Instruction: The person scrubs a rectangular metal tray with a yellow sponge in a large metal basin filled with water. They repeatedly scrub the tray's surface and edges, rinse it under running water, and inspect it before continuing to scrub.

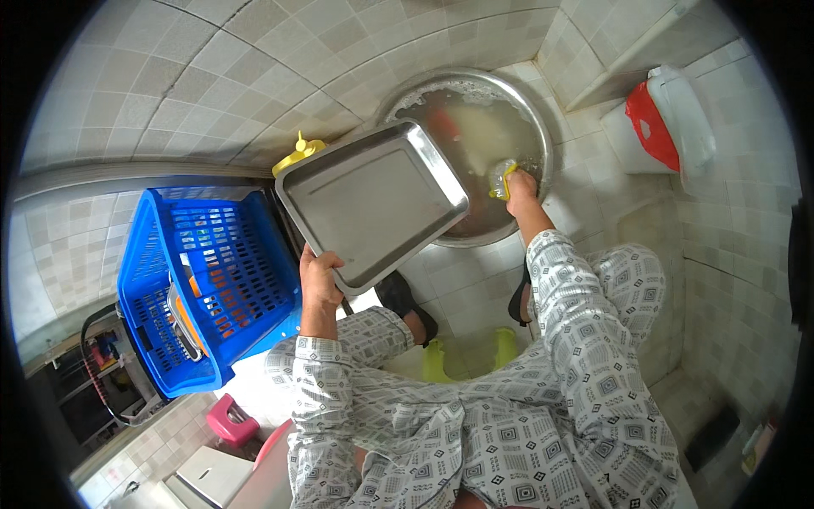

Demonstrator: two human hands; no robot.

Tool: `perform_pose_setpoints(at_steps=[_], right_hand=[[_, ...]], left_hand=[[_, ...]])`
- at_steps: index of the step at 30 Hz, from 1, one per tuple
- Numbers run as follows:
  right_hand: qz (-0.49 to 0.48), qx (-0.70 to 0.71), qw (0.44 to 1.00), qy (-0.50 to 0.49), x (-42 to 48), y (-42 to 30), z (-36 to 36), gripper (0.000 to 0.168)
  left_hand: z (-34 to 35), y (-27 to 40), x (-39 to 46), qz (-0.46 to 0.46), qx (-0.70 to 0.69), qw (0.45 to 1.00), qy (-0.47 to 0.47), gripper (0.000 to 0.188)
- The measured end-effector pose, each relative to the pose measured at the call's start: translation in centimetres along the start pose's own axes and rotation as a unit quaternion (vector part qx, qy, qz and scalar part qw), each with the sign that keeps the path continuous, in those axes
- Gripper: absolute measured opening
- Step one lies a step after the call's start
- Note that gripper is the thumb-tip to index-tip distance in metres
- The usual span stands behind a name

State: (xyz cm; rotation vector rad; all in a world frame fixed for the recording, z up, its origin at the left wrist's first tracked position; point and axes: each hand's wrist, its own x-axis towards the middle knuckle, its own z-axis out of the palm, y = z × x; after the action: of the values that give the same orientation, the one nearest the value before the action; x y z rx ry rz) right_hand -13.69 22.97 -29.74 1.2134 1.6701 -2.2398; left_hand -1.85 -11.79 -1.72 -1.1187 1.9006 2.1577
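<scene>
My left hand (320,275) grips the near left corner of a rectangular stainless steel tray (375,200), thumb over the rim. The tray is tilted, its inside facing me, and its right side overlaps a round metal basin (545,137). Murky, sudsy water (477,102) fills much of the basin. Over the basin's right part, my right hand (523,189) holds a scrubbing sponge (504,178) with a yellow edge and a clear or whitish face. A red object (443,122) and a pale, blurred shape (486,137) show under the water.
At the left, a blue plastic basket (222,273) holds orange and grey items. A yellow plastic object (300,153) is behind the tray. A white bin (629,143) with a red and clear bag stands right. Below me is a green stool (439,362); a pink stool (232,420) sits lower left.
</scene>
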Motion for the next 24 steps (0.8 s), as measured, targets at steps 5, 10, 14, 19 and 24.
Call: perform_pose_setpoints(at_steps=[5, 10, 14, 19, 24], right_hand=[[0.070, 0.177, 0.959, -0.208, -4.8, -1.6, 5.5, 0.021], [-0.013, 0.006, 0.906, -0.423, -19.7, -5.3, 13.4, 0.026], [-0.449, -0.175, 0.759, -0.437, -24.7, -4.1, 16.9, 0.034], [-0.586, -0.310, 0.652, -0.368, -21.3, -7.1, 18.0, 0.040], [-0.548, -0.475, 0.611, -0.318, -16.9, -10.1, 15.7, 0.047]], left_hand=[[1.4, -0.2, 0.5, 0.001, 0.007, 1.000, 0.002, 0.045], [0.8, -1.2, 0.8, -0.008, -0.002, 1.000, -0.012, 0.048], [1.9, -1.3, -0.1, -0.009, -0.068, 0.997, -0.031, 0.047], [1.9, -1.9, -1.9, -0.038, -0.058, 0.997, -0.045, 0.050], [1.0, -2.1, -2.2, 0.000, -0.080, 0.996, -0.032, 0.049]])
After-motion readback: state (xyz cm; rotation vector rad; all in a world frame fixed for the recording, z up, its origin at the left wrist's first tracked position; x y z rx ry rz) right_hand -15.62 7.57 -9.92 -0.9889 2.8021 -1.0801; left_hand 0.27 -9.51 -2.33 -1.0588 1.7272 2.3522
